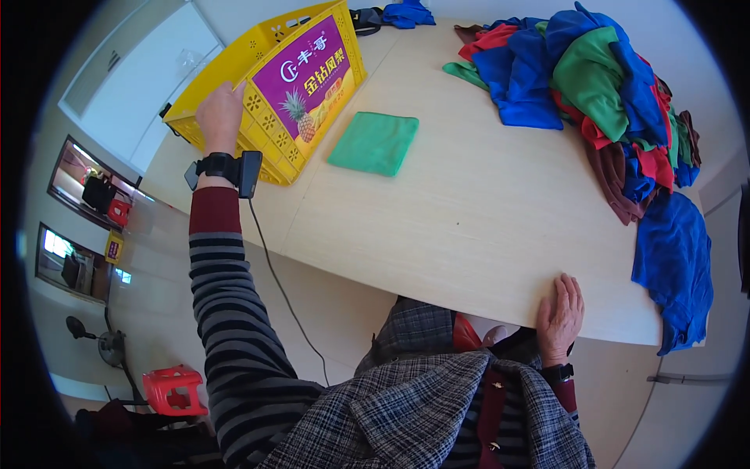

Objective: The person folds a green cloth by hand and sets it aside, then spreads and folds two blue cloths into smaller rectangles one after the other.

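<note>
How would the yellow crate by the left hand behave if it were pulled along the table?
The yellow plastic crate looks rigid, with perforated walls, so probably light for its size. It is already tilted under the left hand, so it seems prone to tipping. On the smooth wooden table it would likely slide easily.

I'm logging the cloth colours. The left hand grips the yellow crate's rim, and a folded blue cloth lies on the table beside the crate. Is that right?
Not quite. The folded cloth beside the yellow crate is green, not blue, as the head view shows. The left hand does grip the crate's rim, and the cloth lies on the table.
</note>
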The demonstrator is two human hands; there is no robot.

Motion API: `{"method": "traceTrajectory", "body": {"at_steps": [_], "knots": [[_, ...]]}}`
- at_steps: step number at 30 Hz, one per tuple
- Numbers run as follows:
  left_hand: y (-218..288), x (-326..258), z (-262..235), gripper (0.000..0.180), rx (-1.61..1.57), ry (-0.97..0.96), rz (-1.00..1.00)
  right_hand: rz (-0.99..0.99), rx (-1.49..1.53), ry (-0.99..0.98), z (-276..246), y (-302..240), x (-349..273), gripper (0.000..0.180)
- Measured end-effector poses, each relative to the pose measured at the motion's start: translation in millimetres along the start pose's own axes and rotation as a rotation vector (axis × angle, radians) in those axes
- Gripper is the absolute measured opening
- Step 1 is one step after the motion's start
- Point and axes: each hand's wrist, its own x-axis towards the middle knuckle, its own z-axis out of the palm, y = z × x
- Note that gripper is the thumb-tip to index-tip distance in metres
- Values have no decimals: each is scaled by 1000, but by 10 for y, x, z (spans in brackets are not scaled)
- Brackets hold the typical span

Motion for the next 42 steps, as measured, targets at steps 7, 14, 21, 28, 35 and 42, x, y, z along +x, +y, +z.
{"method": "traceTrajectory", "body": {"at_steps": [7, 14, 21, 28, 35, 42], "knots": [[243, 106, 110, 43, -26, 10, 27, 34, -12, 24, -35, -41, -54, 46], [580, 29, 8, 39, 89, 180, 106, -46, 76, -22, -156, -68, -6, 46], [2545, -284, 219, 17, -584, -10, 673, -8, 115, -32, -221, 78, 80, 47], [4838, -1017, 945, 12, -740, -126, 915, 51, 118, -4, -191, 86, 86, 47], [5549, -1054, 1149, 12, -495, -68, 992, 61, 148, 8, -208, 190, 103, 46], [5442, -916, 963, 14, -572, -284, 884, 44, 158, 23, -213, 218, 68, 44]]}}
